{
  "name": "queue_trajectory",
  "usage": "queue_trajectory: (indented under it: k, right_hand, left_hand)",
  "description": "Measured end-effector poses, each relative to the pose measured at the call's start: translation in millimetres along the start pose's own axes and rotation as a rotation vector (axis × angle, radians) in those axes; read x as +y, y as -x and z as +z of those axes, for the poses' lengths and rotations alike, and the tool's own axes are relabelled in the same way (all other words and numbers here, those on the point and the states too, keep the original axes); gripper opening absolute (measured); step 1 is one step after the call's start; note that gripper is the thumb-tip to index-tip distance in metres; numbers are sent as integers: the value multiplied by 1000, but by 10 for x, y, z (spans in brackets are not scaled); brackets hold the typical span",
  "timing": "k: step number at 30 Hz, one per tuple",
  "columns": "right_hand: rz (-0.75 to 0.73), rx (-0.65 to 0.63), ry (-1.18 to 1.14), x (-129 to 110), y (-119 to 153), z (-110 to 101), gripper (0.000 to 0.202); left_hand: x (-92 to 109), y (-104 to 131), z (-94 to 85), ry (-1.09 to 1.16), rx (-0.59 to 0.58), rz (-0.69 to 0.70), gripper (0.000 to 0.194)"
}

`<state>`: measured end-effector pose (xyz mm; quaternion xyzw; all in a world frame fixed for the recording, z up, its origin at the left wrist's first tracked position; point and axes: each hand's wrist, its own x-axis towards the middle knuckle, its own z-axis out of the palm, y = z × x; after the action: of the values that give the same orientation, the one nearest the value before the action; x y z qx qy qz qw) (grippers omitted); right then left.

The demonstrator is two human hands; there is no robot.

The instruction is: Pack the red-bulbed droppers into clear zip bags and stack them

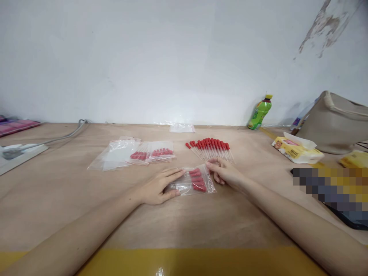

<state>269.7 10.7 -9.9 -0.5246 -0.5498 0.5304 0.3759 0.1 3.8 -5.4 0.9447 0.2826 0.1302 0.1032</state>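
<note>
A clear zip bag [184, 188] with several red-tipped sticks [197, 180] inside lies flat in front of me. My left hand [161, 186] rests on the bag's left part, fingers stretched out and apart. At the bag's upper right corner, my right hand [225, 171] pinches the edge between thumb and index finger. Just beyond it, a fan of loose red-tipped sticks [212, 147] lies on the table. Farther left are filled bags [161, 151] with red tips showing, beside a stack of flat clear bags [117, 153].
A green bottle [260, 112] leans against the wall at the back right. Nearby are a yellow tissue pack [297, 150], a beige bag [336, 122] and a blurred-out dark device. A power strip [23, 153] with a grey cable sits far left. Another clear bag [182, 128] lies by the wall.
</note>
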Motion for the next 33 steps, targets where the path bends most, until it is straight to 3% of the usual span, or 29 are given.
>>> queue_trajectory:
  k: [3,6,10,13,15,18,21,23,26,29,31,33]
  right_hand:
    - [-45,-191,70,-44,63,84,29]
    - [-48,-245,13,-86,113,109,24]
    - [-33,-193,-265,-209,107,-51,19]
    - [-89,-31,-399,-382,35,-190,9]
    - [-148,70,-516,-501,-55,-187,9]
    - [-193,140,-718,-619,-262,29,14]
    - [-135,157,-802,-637,-520,434,11]
    - [-84,253,-796,-610,-676,719,13]
    - [-13,243,-745,-538,-821,1034,17]
    - [105,121,-633,-456,-826,1118,13]
    - [196,4,-535,-409,-766,1046,9]
    - [216,-123,-281,-377,-685,903,17]
  left_hand:
    - [11,-5,-9,9,6,6,59]
    - [31,-20,-23,-15,50,32,58]
    - [29,-42,-16,-203,262,-43,48]
    - [-52,-50,11,-375,438,-222,45]
    - [-150,-51,23,-457,486,-347,50]
    - [-321,-47,17,-453,389,-456,51]
    - [-444,-36,-5,-386,280,-457,50]
    - [-483,-24,-15,-352,272,-432,50]
    - [-507,-2,-24,-330,351,-464,45]
    - [-542,30,-62,-377,523,-613,39]
    - [-593,66,-124,-413,606,-733,39]
    - [-674,121,-211,-437,654,-847,41]
